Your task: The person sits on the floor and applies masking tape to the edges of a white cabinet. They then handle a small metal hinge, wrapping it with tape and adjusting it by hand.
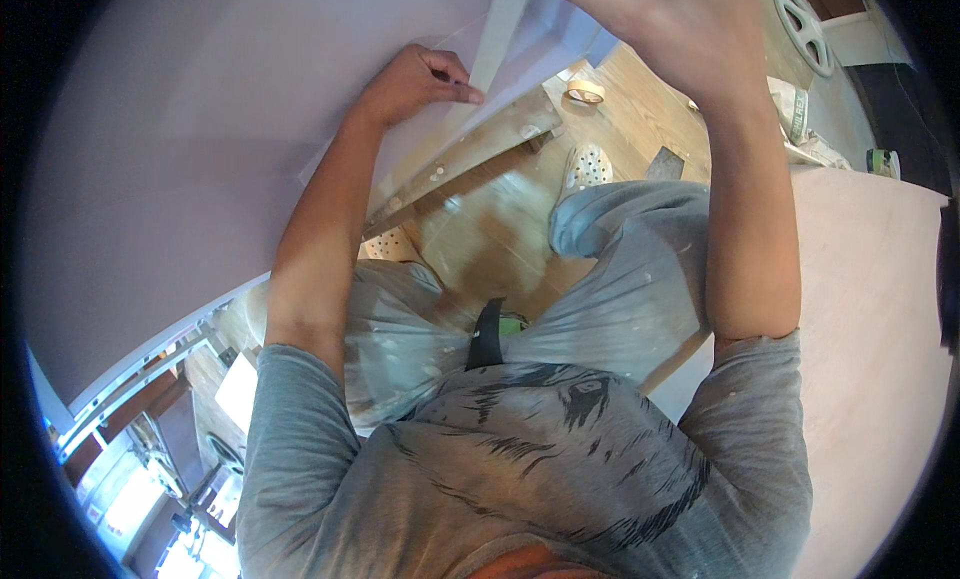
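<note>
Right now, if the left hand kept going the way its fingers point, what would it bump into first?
The left hand pinches the edge of a pale strip on the lilac wall, fingers pointing right. Going on, it would probably meet that strip first, then the right hand; depth is hard to judge.

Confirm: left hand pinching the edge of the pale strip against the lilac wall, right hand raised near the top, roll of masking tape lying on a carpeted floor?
Not quite. The head view shows the roll of masking tape lying on a wooden floor, not carpet. The rest holds: the left hand pinches the edge of the pale strip against the lilac wall, and the right hand is raised near the top.
</note>
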`<action>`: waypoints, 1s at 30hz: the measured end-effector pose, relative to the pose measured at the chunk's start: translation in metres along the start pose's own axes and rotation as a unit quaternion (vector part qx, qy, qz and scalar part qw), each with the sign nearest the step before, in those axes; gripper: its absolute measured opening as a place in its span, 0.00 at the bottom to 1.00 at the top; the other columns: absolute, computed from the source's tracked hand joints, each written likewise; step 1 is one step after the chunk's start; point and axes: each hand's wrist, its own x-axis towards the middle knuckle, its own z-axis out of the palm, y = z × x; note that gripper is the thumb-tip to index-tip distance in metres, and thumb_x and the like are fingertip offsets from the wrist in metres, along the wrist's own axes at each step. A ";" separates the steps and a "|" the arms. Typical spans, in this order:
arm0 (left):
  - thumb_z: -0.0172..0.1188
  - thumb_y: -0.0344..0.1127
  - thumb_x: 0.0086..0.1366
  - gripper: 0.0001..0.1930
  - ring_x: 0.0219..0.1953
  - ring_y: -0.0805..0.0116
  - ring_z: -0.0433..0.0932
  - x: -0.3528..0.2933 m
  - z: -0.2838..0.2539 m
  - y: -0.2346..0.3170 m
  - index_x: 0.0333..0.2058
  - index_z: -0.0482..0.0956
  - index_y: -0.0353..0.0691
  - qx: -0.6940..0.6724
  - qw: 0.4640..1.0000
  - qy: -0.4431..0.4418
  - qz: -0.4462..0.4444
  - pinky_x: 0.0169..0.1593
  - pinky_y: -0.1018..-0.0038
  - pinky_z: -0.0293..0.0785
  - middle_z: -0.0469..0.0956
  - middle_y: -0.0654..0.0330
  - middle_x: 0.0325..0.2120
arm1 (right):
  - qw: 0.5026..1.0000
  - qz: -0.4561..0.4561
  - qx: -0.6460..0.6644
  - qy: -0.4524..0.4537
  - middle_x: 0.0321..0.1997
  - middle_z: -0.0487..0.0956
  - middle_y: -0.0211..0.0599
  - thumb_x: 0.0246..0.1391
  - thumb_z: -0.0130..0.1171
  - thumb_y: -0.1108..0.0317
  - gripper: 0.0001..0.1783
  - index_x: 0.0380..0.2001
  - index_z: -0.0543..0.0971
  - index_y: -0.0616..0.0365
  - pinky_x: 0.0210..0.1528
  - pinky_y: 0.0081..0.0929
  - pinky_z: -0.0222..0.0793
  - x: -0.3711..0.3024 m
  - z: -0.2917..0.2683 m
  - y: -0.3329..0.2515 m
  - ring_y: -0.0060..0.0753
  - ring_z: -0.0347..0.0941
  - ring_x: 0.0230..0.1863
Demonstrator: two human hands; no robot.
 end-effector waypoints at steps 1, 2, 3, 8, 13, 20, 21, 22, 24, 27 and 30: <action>0.78 0.39 0.50 0.14 0.30 0.75 0.75 0.002 0.002 0.002 0.27 0.85 0.36 -0.009 1.000 -0.002 0.022 0.39 0.75 0.71 0.81 0.65 0.24 | 1.000 -0.004 -0.002 0.001 0.28 0.75 0.45 0.36 0.68 0.59 0.20 0.28 0.74 0.63 0.36 0.36 0.67 0.000 0.000 0.000 0.43 0.73 0.32; 0.78 0.39 0.50 0.14 0.29 0.75 0.75 0.004 0.004 0.004 0.27 0.84 0.36 -0.018 0.999 -0.003 0.043 0.39 0.75 0.71 0.80 0.65 0.23 | 1.000 -0.007 -0.005 0.003 0.28 0.75 0.45 0.36 0.68 0.59 0.20 0.28 0.74 0.63 0.36 0.36 0.67 0.000 0.000 -0.002 0.44 0.73 0.33; 0.78 0.38 0.50 0.13 0.30 0.75 0.75 0.005 0.004 0.005 0.26 0.84 0.36 0.007 1.000 -0.008 0.027 0.39 0.74 0.71 0.80 0.65 0.24 | 1.000 -0.005 -0.011 -0.002 0.29 0.75 0.46 0.36 0.67 0.59 0.20 0.27 0.74 0.63 0.37 0.37 0.68 -0.002 -0.002 -0.009 0.44 0.74 0.33; 0.78 0.37 0.49 0.14 0.30 0.73 0.75 0.006 0.009 0.011 0.24 0.83 0.34 0.030 0.999 -0.015 0.019 0.39 0.72 0.71 0.79 0.63 0.25 | 0.997 0.029 -0.001 -0.074 0.29 0.76 0.46 0.36 0.67 0.60 0.19 0.27 0.75 0.63 0.37 0.38 0.68 0.004 -0.008 -0.013 0.45 0.74 0.33; 0.80 0.42 0.46 0.17 0.29 0.66 0.79 0.017 0.009 0.017 0.27 0.87 0.35 0.161 0.987 -0.021 0.024 0.39 0.70 0.75 0.84 0.59 0.26 | 0.996 0.027 -0.029 -0.080 0.29 0.76 0.45 0.35 0.68 0.63 0.18 0.27 0.75 0.63 0.38 0.38 0.69 -0.001 -0.004 -0.025 0.45 0.75 0.33; 0.80 0.38 0.46 0.16 0.26 0.69 0.75 0.016 0.015 0.016 0.22 0.82 0.33 0.151 0.988 -0.018 0.033 0.37 0.70 0.72 0.80 0.61 0.23 | 0.995 0.055 0.001 -0.086 0.29 0.77 0.46 0.36 0.68 0.63 0.18 0.27 0.74 0.63 0.37 0.37 0.69 0.002 0.002 -0.015 0.47 0.76 0.32; 0.80 0.38 0.46 0.16 0.26 0.69 0.75 0.016 0.015 0.015 0.22 0.82 0.33 0.152 0.988 -0.016 0.036 0.37 0.70 0.72 0.80 0.61 0.23 | 0.993 0.062 0.002 -0.098 0.29 0.77 0.46 0.36 0.69 0.63 0.18 0.27 0.74 0.63 0.37 0.37 0.70 0.005 -0.001 -0.016 0.47 0.76 0.32; 0.80 0.39 0.46 0.16 0.26 0.69 0.75 0.017 0.015 0.014 0.22 0.83 0.33 0.153 0.987 -0.015 0.040 0.37 0.70 0.73 0.81 0.60 0.23 | 0.994 0.055 -0.012 -0.096 0.29 0.77 0.46 0.36 0.69 0.63 0.18 0.27 0.74 0.63 0.37 0.37 0.70 0.004 -0.001 -0.019 0.46 0.76 0.32; 0.80 0.39 0.45 0.17 0.26 0.68 0.76 0.017 0.016 0.013 0.23 0.83 0.33 0.157 0.986 -0.013 0.043 0.37 0.70 0.73 0.81 0.60 0.23 | 0.995 0.023 -0.050 -0.080 0.29 0.77 0.46 0.36 0.69 0.63 0.18 0.27 0.74 0.63 0.37 0.37 0.70 0.000 0.001 -0.028 0.45 0.76 0.32; 0.80 0.39 0.45 0.17 0.27 0.67 0.77 0.017 0.016 0.012 0.24 0.84 0.33 0.166 0.985 -0.010 0.044 0.37 0.70 0.73 0.81 0.60 0.24 | 0.995 0.012 -0.074 -0.063 0.28 0.77 0.46 0.35 0.68 0.64 0.18 0.27 0.74 0.63 0.36 0.37 0.70 -0.004 0.004 -0.032 0.44 0.76 0.31; 0.80 0.39 0.45 0.17 0.27 0.68 0.77 0.017 0.016 0.011 0.25 0.85 0.33 0.167 0.985 -0.007 0.042 0.37 0.71 0.73 0.82 0.59 0.24 | 0.994 0.060 -0.021 -0.086 0.28 0.77 0.46 0.35 0.68 0.64 0.18 0.27 0.74 0.64 0.36 0.36 0.70 0.000 0.006 -0.017 0.42 0.76 0.31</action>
